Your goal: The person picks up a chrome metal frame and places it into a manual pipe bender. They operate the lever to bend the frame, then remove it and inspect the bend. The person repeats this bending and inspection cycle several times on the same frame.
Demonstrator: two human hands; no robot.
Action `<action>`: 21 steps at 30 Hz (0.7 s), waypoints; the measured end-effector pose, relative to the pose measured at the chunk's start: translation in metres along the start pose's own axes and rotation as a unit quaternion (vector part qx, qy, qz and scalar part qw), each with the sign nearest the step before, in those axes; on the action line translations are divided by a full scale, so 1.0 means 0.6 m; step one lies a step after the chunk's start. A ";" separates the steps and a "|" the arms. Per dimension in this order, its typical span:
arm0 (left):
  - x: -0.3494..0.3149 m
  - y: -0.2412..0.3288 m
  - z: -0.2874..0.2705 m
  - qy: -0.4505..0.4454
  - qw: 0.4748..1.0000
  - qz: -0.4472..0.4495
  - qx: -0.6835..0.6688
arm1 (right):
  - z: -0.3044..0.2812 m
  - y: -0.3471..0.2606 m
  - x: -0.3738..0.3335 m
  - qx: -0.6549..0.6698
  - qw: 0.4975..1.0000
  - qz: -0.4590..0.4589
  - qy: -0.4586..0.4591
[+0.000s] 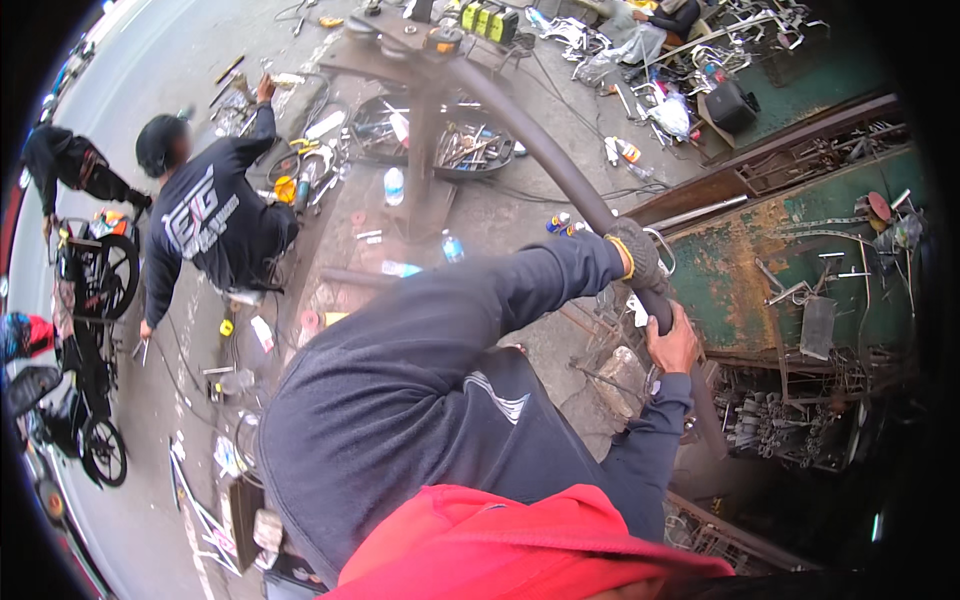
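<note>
A clear plastic water bottle (394, 186) with a pale label band stands upright on the concrete beside the base of the metal stand. A second, smaller clear bottle (452, 246) with a blue label stands a little nearer, on the same patch of ground. Just left of it a flat bluish packet (400, 268) lies on the floor. Two small spray cans (560, 223) with blue and orange caps lie near the edge of the rusty green bench. Farther back, an orange-and-white bottle (626, 151) lies on its side among scattered scrap. A yellow box-shaped unit (489, 20) with dark panels sits at the top, behind the stand. No signs or screens show.
</note>
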State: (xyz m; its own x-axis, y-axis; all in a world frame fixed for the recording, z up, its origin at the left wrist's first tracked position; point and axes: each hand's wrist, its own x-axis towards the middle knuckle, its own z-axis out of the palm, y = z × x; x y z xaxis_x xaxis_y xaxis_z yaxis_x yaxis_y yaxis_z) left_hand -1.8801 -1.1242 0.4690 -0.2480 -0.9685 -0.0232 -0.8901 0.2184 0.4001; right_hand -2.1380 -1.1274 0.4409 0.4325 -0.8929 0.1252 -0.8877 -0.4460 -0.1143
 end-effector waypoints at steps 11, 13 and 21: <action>0.058 0.133 0.037 -0.062 0.990 -0.126 0.013 | -0.086 0.225 -0.099 -0.064 0.990 0.090 -0.089; 0.073 0.212 0.078 -0.046 0.992 -0.116 0.010 | -0.076 0.224 -0.099 -0.077 0.991 0.086 -0.072; 0.065 0.324 0.157 0.056 0.994 0.019 0.088 | -0.089 0.205 -0.127 -0.065 0.993 0.090 -0.028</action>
State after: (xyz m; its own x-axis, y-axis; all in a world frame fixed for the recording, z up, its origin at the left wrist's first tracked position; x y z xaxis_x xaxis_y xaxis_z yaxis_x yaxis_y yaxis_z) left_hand -2.0987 -1.1079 0.4593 -0.2474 -0.9643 0.0944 -0.9364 0.2630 0.2323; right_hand -2.2885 -1.1109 0.4696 0.2694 -0.9612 0.0591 -0.9629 -0.2700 -0.0016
